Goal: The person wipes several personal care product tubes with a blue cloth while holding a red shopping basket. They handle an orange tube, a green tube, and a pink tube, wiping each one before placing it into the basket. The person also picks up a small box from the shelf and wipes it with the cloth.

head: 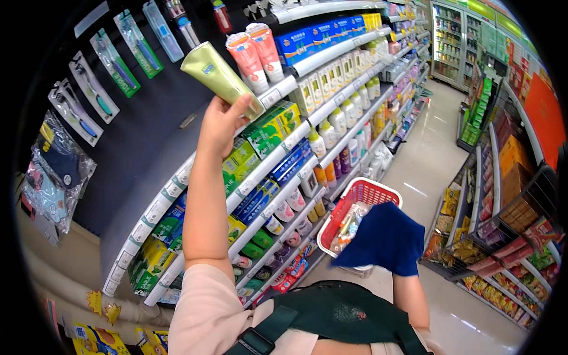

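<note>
My left hand [222, 122] grips a light-green squeeze tube [217, 73] near its narrow lower end. The tube leans, its wide flat end up and to the left, in front of the top shelf. Just right of it two pink-and-white tubes [248, 60] stand upright on that shelf. Below my hand lie stacked green and yellow toothpaste boxes [270, 128]. A dark blue cloth [386, 239] hangs from my right hand, covering it, so the fingers are hidden. The cloth partly blocks a red and white shopping basket [381, 191] with packaged goods inside.
Shelves [262, 186] of toothpaste, cups and bottles run along the left side. Packaged toothbrushes [126, 49] hang on the dark back panel. Across the tiled aisle [417, 155] a snack rack [492, 230] stands at the right. Glass-door refrigerators [448, 44] stand at the far end.
</note>
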Available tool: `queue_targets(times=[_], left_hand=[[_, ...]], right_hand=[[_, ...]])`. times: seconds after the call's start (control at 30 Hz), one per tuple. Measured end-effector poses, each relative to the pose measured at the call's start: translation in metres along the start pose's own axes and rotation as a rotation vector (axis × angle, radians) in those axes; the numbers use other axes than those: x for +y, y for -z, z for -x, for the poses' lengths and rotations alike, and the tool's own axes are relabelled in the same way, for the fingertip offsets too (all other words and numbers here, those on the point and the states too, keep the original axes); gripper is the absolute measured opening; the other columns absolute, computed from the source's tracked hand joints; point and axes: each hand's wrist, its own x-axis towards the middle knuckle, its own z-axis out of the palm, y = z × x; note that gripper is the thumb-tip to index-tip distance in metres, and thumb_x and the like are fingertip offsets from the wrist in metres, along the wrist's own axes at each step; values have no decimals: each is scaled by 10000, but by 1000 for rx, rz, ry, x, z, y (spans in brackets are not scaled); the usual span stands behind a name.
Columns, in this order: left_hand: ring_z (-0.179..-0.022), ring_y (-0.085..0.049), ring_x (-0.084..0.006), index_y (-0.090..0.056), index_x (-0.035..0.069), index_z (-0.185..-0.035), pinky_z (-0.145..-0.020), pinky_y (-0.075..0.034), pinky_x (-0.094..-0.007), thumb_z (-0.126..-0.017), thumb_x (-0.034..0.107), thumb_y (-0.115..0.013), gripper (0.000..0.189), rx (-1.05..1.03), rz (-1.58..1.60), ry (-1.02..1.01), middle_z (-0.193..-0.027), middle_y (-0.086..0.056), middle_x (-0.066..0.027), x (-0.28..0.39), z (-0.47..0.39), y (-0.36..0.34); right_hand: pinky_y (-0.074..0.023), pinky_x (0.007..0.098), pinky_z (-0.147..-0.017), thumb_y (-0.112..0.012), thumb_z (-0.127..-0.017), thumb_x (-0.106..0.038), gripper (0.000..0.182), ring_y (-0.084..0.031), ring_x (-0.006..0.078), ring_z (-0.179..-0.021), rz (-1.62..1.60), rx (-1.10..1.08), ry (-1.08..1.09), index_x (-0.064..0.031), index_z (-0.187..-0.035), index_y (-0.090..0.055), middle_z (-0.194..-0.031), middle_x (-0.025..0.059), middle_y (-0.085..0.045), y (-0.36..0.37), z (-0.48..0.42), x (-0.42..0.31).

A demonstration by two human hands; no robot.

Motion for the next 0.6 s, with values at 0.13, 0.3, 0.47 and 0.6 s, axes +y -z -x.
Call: queue_targets(times=[0.13,0.3,0.47,0.6], left_hand=[[-934,-591,-156,-490,-9,-1176,-795,-494,-297,-822,252,-702,489,-265,103,-24,-1048,-588,-70,-20,55,-61],[-905,-589,-114,-551,-16,-1134,-823,-477,-274,-777,149,-744,438,-553,326,244,-1018,-620,-56,-46,122,-112],[-811,-627,-109,-567,-53,-1078,-732,-523,-249,-720,72,-780,435,-653,267,337,-940,-651,-82,-49,152,-143],[-751,-616,-85,-598,-54,-1013,-695,-513,-220,-725,91,-780,370,-642,78,364,-898,-658,-72,-35,155,-148]], right_hand=[[-356,381,-1018,-553,-818,-522,708,-463,261,-1216,-1031,255,73,-58,-1334,-416,-1311,126,-482,-64,16,50],[-358,403,-1024,-437,-922,-403,601,-463,283,-1213,-2234,151,258,-7,-1364,-341,-1322,144,-468,-21,-31,19],[-440,354,-900,-531,-858,-217,376,-552,272,-1070,-1415,363,240,-37,-1188,-520,-1151,153,-570,-10,-40,5],[-469,353,-820,-597,-769,-149,281,-584,281,-960,-1005,558,232,-92,-1044,-609,-1000,115,-622,2,-30,0]])
